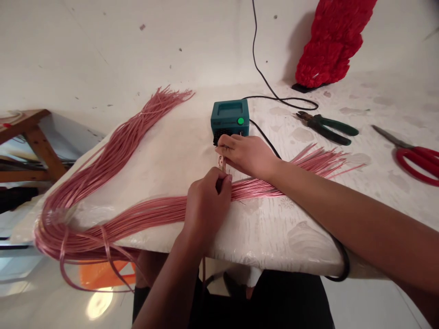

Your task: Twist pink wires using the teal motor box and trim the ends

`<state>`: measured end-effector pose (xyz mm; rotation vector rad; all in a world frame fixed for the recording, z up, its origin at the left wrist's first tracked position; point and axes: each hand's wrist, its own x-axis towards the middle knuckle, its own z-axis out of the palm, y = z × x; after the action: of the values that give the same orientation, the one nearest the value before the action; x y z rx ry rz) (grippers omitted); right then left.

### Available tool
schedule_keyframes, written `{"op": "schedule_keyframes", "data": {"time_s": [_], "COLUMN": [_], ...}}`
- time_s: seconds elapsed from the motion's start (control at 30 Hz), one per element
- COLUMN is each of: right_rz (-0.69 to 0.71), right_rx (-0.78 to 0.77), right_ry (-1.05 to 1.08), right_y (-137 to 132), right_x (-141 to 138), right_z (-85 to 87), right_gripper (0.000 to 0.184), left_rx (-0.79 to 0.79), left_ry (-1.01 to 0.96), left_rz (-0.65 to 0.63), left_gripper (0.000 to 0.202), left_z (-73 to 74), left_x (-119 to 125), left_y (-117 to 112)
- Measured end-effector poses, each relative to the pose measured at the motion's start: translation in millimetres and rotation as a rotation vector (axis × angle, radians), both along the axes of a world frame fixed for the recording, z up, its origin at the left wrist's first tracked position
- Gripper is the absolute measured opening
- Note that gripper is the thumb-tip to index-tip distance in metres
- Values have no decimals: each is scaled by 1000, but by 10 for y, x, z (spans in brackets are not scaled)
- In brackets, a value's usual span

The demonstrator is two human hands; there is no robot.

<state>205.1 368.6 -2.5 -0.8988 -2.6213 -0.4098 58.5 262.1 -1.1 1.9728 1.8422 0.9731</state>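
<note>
A long bundle of thin pink wires [137,217] curves in a loop across the white worktop [274,237], its strands fanning apart at both ends.

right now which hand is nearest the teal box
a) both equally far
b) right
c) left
b, the right hand has its fingers up at the teal box, while the left hand sits further back on the pink wires
</note>
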Motion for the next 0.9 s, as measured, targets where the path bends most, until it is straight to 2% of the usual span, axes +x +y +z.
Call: {"op": "schedule_keyframes", "data": {"time_s": [0.37,0.9], "right_rz": [-1,-3], "right_rx": [-15,14], "right_ry": [40,74], "right_y": [-10,16], "right_x": [-10,-5], "right_z": [-9,-63], "right_gripper": [29,29], "left_rx": [52,-2], "left_ry": [-39,-116], "left_rz": [68,95], "left_gripper": [15,18], "left_z": [-59,-57], "left_x": [-25,-50], "left_y": [-16,-12]}}
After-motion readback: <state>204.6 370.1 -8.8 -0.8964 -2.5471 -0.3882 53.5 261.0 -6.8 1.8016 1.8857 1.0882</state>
